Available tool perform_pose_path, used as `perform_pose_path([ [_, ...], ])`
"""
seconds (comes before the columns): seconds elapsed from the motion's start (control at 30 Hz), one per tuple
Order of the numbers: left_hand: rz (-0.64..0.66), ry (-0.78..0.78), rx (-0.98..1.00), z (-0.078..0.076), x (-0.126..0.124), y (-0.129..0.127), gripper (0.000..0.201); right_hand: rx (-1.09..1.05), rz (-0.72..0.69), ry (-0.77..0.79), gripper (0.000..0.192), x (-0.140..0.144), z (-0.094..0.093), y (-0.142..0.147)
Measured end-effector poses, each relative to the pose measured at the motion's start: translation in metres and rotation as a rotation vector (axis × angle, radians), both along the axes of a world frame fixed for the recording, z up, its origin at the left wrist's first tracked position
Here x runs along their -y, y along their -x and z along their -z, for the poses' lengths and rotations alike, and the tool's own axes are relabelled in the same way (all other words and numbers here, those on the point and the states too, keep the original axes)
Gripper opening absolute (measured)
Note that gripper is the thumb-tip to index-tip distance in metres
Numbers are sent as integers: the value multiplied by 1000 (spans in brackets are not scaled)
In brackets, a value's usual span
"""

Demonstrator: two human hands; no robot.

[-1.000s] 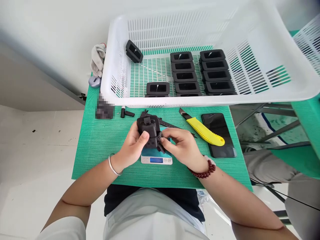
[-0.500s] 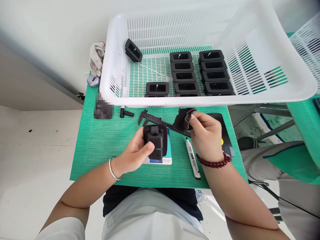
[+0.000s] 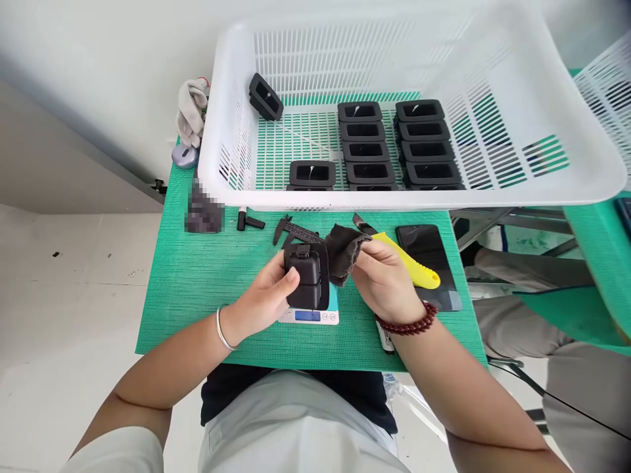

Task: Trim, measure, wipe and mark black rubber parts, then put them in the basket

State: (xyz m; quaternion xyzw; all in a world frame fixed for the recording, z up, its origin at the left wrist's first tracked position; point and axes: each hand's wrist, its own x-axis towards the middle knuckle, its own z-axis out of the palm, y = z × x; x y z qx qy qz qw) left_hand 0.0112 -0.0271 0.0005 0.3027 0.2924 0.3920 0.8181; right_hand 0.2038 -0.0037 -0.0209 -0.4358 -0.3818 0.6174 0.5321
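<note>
My left hand (image 3: pixel 269 292) is closed round a black plastic housing (image 3: pixel 308 276), its thumb pressed on the face turned up to me. A dark cloth (image 3: pixel 342 253) is pinched between the fingers of my right hand (image 3: pixel 387 279), and its loose end meets the housing's right edge. Under the housing lies a small scale (image 3: pixel 328 318), partly covered. A yellow utility knife (image 3: pixel 411 263) rests just beyond my right hand. Behind the housing is a black caliper (image 3: pixel 296 230), partly hidden. My right wrist hides most of a white marker (image 3: pixel 386 340).
A large white basket (image 3: pixel 345 198) holding rows of similar black housings (image 3: pixel 369 151) spans the back of the green table (image 3: pixel 197 295). A phone (image 3: pixel 424 240) lies at the right. Gloves (image 3: pixel 191 112) sit at the back left. Another person's leg (image 3: pixel 522 315) shows at the right.
My right hand has moved left and slightly down, bringing the cloth to the housing. The yellow knife has come into view, while the marker is now mostly covered. The housing has tilted slightly.
</note>
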Motion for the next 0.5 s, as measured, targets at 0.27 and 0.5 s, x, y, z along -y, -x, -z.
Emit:
perform_pose_path([
  [0.27,-3,23,-5,6,-5,3,45,88,274,-163,19,-3,0,-4],
  [0.5,-141,-157,-163,8,-8,7,46,227,97,-90,25,0,-2,-10],
])
